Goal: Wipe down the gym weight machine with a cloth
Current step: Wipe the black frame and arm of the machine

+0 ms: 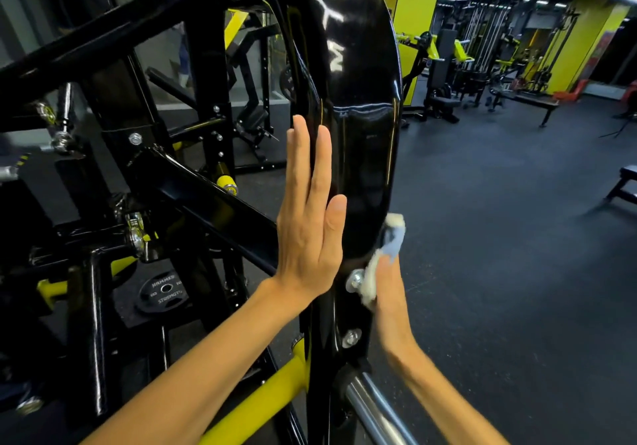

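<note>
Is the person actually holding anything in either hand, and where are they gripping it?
The right hand holds a bunched cloth against the black panel's edge. The left hand holds nothing, resting flat on the panel.

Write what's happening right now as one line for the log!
left hand: flat on black panel | right hand: holds cloth against panel's right edge | step: wiping | bolts below

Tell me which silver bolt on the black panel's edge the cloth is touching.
The upper bolt: the cloth overlaps it, while the lower bolt sits bare below.
</note>
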A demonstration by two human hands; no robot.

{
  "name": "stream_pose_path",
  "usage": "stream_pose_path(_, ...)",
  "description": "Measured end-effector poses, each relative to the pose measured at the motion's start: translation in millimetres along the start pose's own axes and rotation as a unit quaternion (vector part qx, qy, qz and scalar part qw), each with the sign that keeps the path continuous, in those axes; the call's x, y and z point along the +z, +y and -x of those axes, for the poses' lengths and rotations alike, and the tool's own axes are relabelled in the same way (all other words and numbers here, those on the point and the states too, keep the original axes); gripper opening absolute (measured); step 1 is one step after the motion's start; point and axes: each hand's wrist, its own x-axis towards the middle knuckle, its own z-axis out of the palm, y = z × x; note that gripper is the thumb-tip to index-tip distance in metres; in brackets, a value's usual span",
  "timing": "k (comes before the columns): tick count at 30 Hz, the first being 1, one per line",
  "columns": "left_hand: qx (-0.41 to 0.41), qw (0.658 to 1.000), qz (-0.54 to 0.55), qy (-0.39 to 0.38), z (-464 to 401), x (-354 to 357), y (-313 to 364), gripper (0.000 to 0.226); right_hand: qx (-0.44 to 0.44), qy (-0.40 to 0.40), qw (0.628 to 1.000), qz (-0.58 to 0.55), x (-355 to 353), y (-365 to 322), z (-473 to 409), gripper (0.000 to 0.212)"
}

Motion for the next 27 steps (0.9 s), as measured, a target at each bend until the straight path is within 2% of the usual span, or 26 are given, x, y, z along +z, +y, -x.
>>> stream_pose_path(4, 0.003, 1.0, 0.009, 0.001, 0.7, 0.8, -1.2, 0.056, -0.127, 0.009, 0.992, -0.005, 10.5, -60.7, -46.9, 0.05)
stream_pose_path(6, 0.006, 1.0, 0.011, 0.005, 1.1, 1.5, -2.2, 0.055, -0.144, 0.002, 0.99, 0.0, 11.4, -67.6, -53.7, 0.048)
stream_pose_path(9, 0.008, 1.0, 0.009, 0.008, 0.8, 2.2, -1.5, 0.056, -0.109, -0.011, 0.994, 0.003, 5.7, -39.5, -37.6, 0.049)
stream_pose_path(14, 0.002, 1.0, 0.01, 0.006, 0.6, 2.4, -0.1, 0.057, 0.03, -0.072, 0.996, 0.043, -13.0, 35.3, 16.0, 0.081)
stream_pose_path(18, 0.004, 1.0, 0.004, 0.007, 0.5, 2.9, -0.2, 0.056, 0.082, -0.14, 0.986, 0.047, -29.0, 64.5, 44.1, 0.057)
stream_pose_path(22, 0.007, 1.0, -0.007, 0.007, 1.6, 3.2, -0.9, 0.055, 0.077, -0.145, 0.986, 0.04, -28.9, 59.7, 47.7, 0.054)
stream_pose_path(24, 0.006, 1.0, -0.005, 0.006, 1.0, 2.6, 0.7, 0.056, 0.05, -0.112, 0.992, 0.027, -20.6, 44.9, 34.5, 0.051)
stream_pose_path(27, -0.002, 1.0, 0.009, -0.01, 0.0, 0.6, 4.0, 0.055, -0.016, -0.064, 0.998, 0.012, -8.8, -0.1, 3.9, 0.06)
